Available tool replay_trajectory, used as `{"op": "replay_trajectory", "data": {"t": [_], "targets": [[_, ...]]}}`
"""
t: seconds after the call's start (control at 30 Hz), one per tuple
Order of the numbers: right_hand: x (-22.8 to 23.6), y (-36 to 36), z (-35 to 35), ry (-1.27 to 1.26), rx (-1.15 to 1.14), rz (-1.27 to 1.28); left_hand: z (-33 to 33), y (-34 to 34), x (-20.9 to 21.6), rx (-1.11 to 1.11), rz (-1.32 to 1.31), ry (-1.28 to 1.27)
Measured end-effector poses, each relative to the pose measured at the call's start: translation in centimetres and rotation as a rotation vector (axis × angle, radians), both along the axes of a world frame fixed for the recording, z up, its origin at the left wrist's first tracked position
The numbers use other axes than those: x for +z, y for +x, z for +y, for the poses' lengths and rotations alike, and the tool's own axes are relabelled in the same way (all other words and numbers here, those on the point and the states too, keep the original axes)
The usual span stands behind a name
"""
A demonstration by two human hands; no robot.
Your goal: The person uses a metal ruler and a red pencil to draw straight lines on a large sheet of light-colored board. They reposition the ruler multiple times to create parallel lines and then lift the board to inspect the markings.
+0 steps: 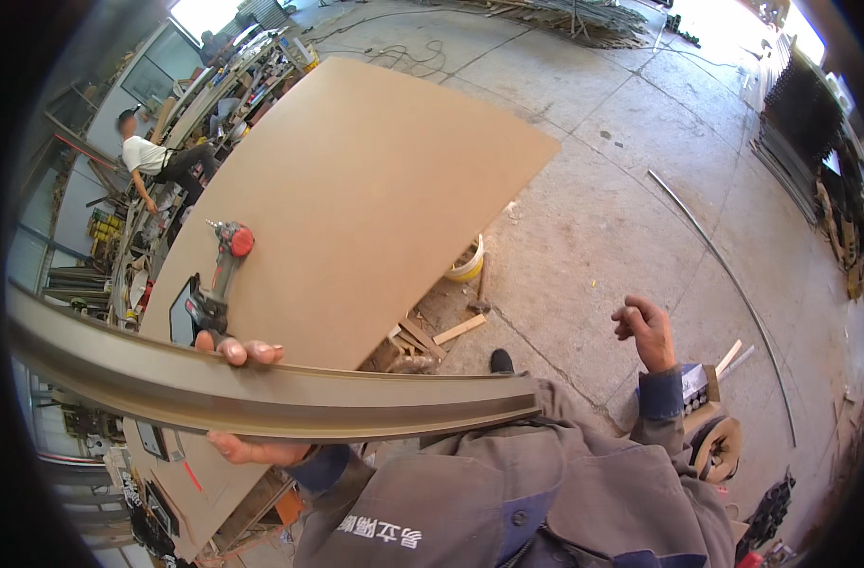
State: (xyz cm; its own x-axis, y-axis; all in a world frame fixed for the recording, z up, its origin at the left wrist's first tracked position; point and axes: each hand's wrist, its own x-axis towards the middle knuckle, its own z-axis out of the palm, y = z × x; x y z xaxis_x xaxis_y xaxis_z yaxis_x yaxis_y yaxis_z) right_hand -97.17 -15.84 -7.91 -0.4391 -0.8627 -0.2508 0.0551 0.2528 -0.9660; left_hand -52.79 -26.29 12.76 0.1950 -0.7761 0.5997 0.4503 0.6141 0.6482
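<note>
My left hand (235,350) grips a long bronze-coloured metal channel (356,402), fingers over its far edge and thumb beneath the near one. The channel runs from the left rim of the view to my waist, above a large tan board (375,180). A red and black cordless drill (226,260) lies on the board just beyond my left fingers, partly over a dark flat thing (181,312). Out to the right, over the floor, my right hand (648,333) is raised with its fingers curled in. Whatever it may hold is hidden.
A yellow-and-white bucket (467,261), a hammer (482,289) and wood scraps (423,336) lie by the board's right edge. A long thin strip (716,256) crosses the floor at right. A person (148,156) is at a cluttered bench, far left. A box (699,388) stands beside my right forearm.
</note>
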Motion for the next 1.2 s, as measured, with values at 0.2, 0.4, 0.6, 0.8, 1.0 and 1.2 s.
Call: {"op": "replay_trajectory", "data": {"t": [0.2,0.4,0.6,0.8,1.0,1.2], "targets": [[-0.8,-6.3,0.4,0.065,-0.098,-0.017,-8.7,-9.3,1.2,-0.076,-0.016,-0.091],[-3.6,-13.4,-3.4,0.128,-0.097,-0.067,-12.0,-16.4,3.1,0.214,-0.087,0.027],[-3.9,-23.5,-14.7,0.108,0.157,-0.013,-13.9,-23.6,3.9,0.559,-0.186,0.026],[-1.8,-29.2,-24.5,0.11,0.434,-0.049,-13.4,-30.2,4.2,0.705,-0.505,0.187],[1.2,-28.2,-33.8,0.065,0.835,-0.092,-16.1,-36.3,2.0,0.712,-0.695,0.455],[6.6,-24.8,-42.2,-0.028,1.166,-0.174,-20.4,-39.6,-1.0,0.614,-0.735,0.692]]}}
